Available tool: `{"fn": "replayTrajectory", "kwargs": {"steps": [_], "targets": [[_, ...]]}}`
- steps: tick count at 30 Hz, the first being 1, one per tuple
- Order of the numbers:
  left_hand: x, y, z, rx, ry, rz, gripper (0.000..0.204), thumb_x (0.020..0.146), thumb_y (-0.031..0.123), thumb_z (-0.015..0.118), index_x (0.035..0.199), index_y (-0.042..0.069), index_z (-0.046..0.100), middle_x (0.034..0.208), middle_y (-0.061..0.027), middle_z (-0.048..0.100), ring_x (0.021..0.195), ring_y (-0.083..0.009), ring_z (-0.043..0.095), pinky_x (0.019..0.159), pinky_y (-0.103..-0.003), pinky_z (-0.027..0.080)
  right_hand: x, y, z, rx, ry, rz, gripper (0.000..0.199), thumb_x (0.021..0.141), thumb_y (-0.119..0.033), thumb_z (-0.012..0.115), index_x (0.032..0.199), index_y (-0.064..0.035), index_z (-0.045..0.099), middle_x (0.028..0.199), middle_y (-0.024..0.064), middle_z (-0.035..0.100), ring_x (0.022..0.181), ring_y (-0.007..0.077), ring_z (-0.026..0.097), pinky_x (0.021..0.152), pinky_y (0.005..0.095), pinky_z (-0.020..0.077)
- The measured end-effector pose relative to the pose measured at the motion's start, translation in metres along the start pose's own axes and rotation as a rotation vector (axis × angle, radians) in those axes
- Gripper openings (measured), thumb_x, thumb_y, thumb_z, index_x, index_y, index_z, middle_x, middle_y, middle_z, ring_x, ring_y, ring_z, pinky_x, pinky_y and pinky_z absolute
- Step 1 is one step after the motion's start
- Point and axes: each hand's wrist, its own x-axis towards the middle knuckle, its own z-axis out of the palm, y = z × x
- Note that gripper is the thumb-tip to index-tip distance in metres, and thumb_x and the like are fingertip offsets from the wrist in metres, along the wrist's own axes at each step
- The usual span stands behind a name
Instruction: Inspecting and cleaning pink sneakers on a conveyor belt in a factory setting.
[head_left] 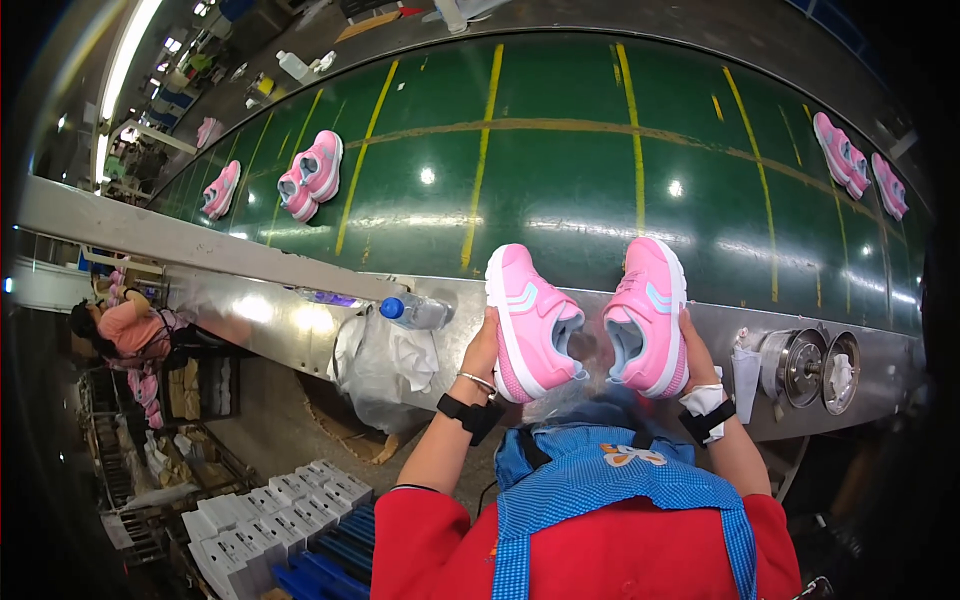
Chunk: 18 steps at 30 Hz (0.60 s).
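Two pink sneakers with white soles and light blue trim are held up side by side over the metal ledge. My left hand grips the left sneaker by its outer sole, thumb along the side. Around the outer side of the right sneaker my right hand is closed in the same way. Both toes point away from me, toward the green conveyor belt, and the openings face up and inward. Most of my fingers are hidden beneath the shoes.
More pink sneakers sit on the belt at left and right. A blue-capped plastic bottle and clear plastic bag lie left on the ledge; round metal dishes stand right. White boxes are stacked lower left; another person works beyond.
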Motion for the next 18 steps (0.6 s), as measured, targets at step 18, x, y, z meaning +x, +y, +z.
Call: {"fn": "replayTrajectory", "kwargs": {"steps": [18], "targets": [[0.014, -0.031, 0.023, -0.615, -0.344, -0.183, 0.05, 0.09, 0.04, 0.03, 0.122, 0.003, 0.038, 0.118, -0.0204, 0.046, 0.105, -0.0381, 0.047, 0.09, -0.051, 0.038, -0.01, 0.015, 0.056, 0.431, -0.109, 0.042, 0.051, 0.087, -0.046, 0.037, 0.121, -0.0074, 0.041, 0.115, 0.0126, 0.052, 0.102, 0.0259, 0.053, 0.086, 0.0401, 0.0445]]}}
